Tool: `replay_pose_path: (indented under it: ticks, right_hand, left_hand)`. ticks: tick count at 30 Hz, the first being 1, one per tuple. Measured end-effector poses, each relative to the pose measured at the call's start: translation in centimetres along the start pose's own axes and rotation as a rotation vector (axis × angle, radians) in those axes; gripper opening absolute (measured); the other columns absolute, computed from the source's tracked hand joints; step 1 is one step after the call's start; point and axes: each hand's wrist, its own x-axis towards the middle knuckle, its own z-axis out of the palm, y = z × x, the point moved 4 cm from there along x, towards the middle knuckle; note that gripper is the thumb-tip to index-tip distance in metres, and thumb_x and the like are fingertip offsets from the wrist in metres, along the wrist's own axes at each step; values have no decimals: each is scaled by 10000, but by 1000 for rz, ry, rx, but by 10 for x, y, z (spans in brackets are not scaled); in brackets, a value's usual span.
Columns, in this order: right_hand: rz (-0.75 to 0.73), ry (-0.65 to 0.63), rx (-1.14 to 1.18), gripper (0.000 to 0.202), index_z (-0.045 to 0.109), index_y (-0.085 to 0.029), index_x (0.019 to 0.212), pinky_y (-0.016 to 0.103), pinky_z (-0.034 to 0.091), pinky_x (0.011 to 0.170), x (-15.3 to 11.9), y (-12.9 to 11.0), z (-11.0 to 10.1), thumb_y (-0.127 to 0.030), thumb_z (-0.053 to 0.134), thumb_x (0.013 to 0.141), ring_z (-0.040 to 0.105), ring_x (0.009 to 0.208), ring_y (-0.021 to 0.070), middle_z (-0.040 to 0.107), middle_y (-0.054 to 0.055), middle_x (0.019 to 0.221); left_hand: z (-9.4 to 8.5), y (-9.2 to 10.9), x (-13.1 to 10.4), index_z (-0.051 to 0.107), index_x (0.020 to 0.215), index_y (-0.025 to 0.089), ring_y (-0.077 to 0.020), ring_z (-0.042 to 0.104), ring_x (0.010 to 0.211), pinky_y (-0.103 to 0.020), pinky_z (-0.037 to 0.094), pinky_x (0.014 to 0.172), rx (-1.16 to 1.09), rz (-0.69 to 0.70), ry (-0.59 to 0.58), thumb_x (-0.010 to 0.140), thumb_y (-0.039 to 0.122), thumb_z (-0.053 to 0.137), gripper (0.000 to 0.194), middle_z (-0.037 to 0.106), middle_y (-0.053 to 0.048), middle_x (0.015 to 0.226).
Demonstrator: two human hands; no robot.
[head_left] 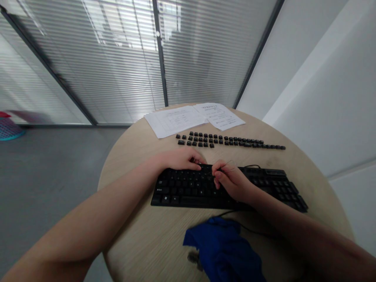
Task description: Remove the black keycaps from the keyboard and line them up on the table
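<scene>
A black keyboard [188,199] lies across the round table in front of me. My left hand [186,158] holds its back edge, thumb on top and fingers curled past the rim. My right hand [230,180] is closed in a pinch above the middle of the keys. A thin wire loop [232,166], looking like a wire keycap puller, sticks out of this hand; its tip among the keys is too small to make out. Behind the keyboard, loose black keycaps [210,141] lie in rows. My right wrist hides part of the keyboard.
Two printed sheets, a left sheet [176,120] and a right sheet [220,116], lie at the table's far side. Near me are a crumpled blue cloth [225,246] and a small dark brush-like thing [193,257]. A black cable [255,231] runs beside the cloth.
</scene>
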Motion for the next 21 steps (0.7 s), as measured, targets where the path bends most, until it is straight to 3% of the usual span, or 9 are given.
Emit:
replay_pose_path:
  ticks: [8, 13, 21]
  right_hand:
    - [141, 182, 404, 437, 448, -247, 886, 219, 443, 444, 7, 9, -5, -668, 483, 999, 603, 446, 126, 547, -83, 561]
    - [140, 212, 364, 426, 463, -241, 880, 216, 429, 450, 6, 11, -3, -648, 504, 1000, 578, 442, 117, 552, -80, 545]
    - [115, 281, 235, 330, 498, -242, 916, 237, 443, 515, 4, 19, -4, -550, 503, 1035, 570, 467, 129, 598, -67, 528]
  left_hand:
    - [1, -4, 0, 772, 1121, 188, -148, 628, 746, -260, 444, 688, 2, -36, 17, 912, 245, 616, 267, 731, -8, 849]
    - [-4, -1, -2, 759, 1118, 180, -161, 666, 789, -272, 485, 718, -29, -67, 103, 920, 295, 619, 268, 751, -32, 906]
    - [-3, 24, -4, 741, 1007, 174, -162, 676, 783, -274, 515, 690, -214, -47, 189, 874, 314, 686, 201, 738, -31, 873]
